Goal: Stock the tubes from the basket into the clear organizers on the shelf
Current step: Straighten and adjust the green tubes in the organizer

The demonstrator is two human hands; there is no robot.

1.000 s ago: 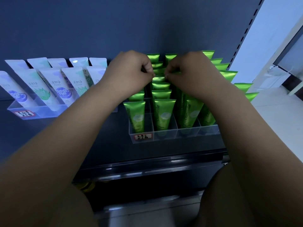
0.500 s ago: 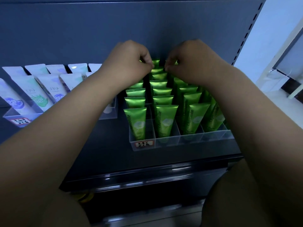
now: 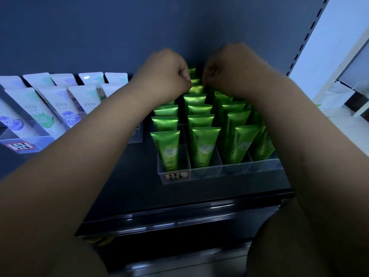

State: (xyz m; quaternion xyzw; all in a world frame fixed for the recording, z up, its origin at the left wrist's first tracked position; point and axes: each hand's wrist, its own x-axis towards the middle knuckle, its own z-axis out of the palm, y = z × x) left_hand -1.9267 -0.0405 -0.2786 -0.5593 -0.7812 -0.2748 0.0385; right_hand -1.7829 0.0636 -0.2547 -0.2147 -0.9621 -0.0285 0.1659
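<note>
Together, knuckles-up: left hand (image 3: 165, 70), right hand (image 3: 231, 68).

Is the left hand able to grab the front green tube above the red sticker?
Probably yes. The left hand is at the back rows, but the front green tube stands uncovered in the clear organizer, nothing over its top. It need only draw back.

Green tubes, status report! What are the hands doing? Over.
Left hand, right hand: curled over back row, grip hidden. Shiny green plastic tubes stand in clear plastic organizer. Nothing seen blocking.
</note>
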